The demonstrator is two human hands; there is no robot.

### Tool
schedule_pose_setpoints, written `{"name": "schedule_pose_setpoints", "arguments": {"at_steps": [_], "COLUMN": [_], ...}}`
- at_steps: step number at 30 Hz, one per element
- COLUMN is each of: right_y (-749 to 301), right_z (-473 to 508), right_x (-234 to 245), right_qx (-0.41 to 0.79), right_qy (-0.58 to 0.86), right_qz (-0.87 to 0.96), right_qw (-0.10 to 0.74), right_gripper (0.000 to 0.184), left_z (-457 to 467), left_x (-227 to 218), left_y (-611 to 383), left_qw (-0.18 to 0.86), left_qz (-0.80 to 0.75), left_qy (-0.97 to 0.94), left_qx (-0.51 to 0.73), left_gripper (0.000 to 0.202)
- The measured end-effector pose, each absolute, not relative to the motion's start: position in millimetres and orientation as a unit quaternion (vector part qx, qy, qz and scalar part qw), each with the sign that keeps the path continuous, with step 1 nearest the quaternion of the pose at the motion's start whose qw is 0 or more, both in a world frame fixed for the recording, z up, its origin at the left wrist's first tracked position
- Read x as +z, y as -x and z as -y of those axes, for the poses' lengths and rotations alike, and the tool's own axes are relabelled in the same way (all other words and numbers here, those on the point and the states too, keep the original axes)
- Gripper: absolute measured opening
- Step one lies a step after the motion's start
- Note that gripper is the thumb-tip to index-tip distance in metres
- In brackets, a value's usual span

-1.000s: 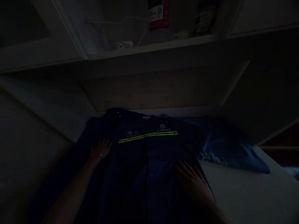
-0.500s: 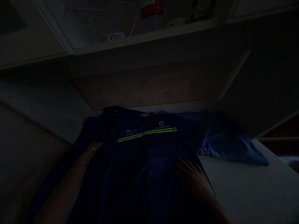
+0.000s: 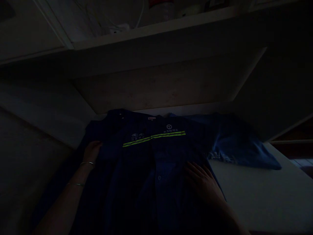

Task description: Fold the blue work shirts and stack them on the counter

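Note:
A dark navy work shirt point(image 3: 168, 182) lies spread front side up, with a yellow-green reflective stripe point(image 3: 168, 134) and white print across its chest. My left hand point(image 3: 91, 150), with two bangles on the arm, is at the shirt's left side, its fingers closed on the sleeve cloth; the dim light hides the fingertips. Resting flat on the lower right front of the shirt is my right hand point(image 3: 201, 179), fingers stretched out and holding nothing. Another dark blue garment point(image 3: 95, 130) lies beneath and to the left.
A shiny blue garment point(image 3: 239, 147) lies to the right on the pale surface point(image 3: 256, 192). Overhead runs a shelf edge point(image 3: 156, 27) with a red-labelled bottle point(image 3: 161, 11) and a white plug strip point(image 3: 119, 28). A panel point(image 3: 156, 88) closes the back. The scene is very dark.
My left hand has shifted slightly left and up, drawing the sleeve cloth outward. My right hand stays flat on the shirt. The view has tilted down a little.

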State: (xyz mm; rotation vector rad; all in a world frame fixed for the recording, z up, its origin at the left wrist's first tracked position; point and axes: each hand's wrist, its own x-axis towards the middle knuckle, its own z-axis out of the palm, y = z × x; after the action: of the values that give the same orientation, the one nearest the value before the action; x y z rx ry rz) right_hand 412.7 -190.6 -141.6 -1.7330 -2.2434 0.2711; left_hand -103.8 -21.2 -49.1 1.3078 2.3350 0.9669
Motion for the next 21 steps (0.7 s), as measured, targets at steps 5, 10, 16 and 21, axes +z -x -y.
{"name": "schedule_pose_setpoints", "arguments": {"at_steps": [5,10,16,21], "right_y": [-408,-414,-480,-513], "right_z": [190,188,125,43], "right_x": [-135,-128,-110,-90], "right_qx": [0.109,0.257,0.336,0.291], "right_qy": [0.608,0.630,0.719,0.797], "right_qz": [0.771,0.690,0.342,0.344], "right_qw": [0.153,0.247,0.504,0.403], "right_gripper": [0.042,0.042,0.041,0.026], "left_z": [8,-1,-4,2], "left_x": [-23,-54,-122,-141], "left_y": [20,-39,-27,-25], "left_qw": [0.225,0.305,0.025,0.014], "left_qz": [-0.668,-0.545,-0.634,-0.663], "left_qy": [-0.616,-0.705,-0.757,-0.747], "left_qx": [0.352,0.337,0.155,0.046], "left_gripper": [0.055,0.057,0.054,0.059]}}
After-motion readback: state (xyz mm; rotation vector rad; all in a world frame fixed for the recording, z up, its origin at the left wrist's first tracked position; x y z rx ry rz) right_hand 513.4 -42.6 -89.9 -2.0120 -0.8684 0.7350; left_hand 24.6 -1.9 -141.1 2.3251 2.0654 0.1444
